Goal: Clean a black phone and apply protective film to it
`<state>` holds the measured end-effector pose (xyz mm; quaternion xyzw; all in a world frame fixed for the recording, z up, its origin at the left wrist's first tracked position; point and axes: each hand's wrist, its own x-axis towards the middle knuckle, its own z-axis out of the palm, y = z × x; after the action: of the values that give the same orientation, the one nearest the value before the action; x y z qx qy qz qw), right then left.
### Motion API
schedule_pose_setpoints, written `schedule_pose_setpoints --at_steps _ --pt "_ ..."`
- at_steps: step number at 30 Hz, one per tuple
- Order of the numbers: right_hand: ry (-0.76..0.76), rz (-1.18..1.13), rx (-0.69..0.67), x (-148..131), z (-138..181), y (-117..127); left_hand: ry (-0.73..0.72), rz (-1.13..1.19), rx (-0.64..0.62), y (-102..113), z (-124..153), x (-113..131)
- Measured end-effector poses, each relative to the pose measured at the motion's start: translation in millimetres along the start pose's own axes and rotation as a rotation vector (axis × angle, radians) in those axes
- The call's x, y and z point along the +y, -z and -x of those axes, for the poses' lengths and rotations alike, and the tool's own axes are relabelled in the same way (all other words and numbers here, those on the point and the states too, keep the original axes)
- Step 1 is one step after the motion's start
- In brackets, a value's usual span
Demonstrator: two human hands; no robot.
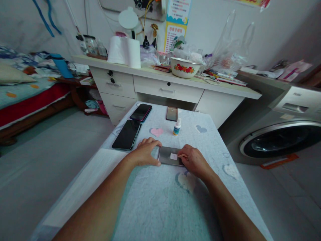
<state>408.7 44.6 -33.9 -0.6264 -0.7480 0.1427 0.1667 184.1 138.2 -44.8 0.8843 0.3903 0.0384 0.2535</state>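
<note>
A phone (167, 155) lies flat with its grey screen up on the light blue cloth of the table (155, 204), between my hands. My left hand (146, 152) is curled round the phone's left end, thumb on the near edge and fingers on the far edge. My right hand (192, 160) rests on the phone's right part and pinches a small white wipe (174, 156) against the screen. A small white bottle (177, 127) with a blue label stands upright just beyond the phone.
Three more phones lie further back: a large black one (127, 134) at left, a dark reddish one (141, 112) behind it, a grey one (172, 113) in the middle. Behind stands a cluttered white desk (165, 87) with a flowered bowl (185, 68). A washing machine (281, 134) is right, a bed (27, 97) left.
</note>
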Motion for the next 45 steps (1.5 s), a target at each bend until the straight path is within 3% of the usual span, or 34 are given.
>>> schedule_pose_setpoints --at_steps 14,20,45 --pt "0.150 -0.068 -0.120 -12.4 6.9 5.8 0.010 -0.011 0.001 0.6 -0.2 0.5" --pt "0.151 -0.084 -0.098 -9.4 6.5 4.9 0.003 -0.005 0.002 1.0 0.7 0.7" --pt "-0.178 0.204 0.080 -3.0 -8.5 -3.8 -0.008 -0.013 0.002 -2.9 -1.0 -3.9"
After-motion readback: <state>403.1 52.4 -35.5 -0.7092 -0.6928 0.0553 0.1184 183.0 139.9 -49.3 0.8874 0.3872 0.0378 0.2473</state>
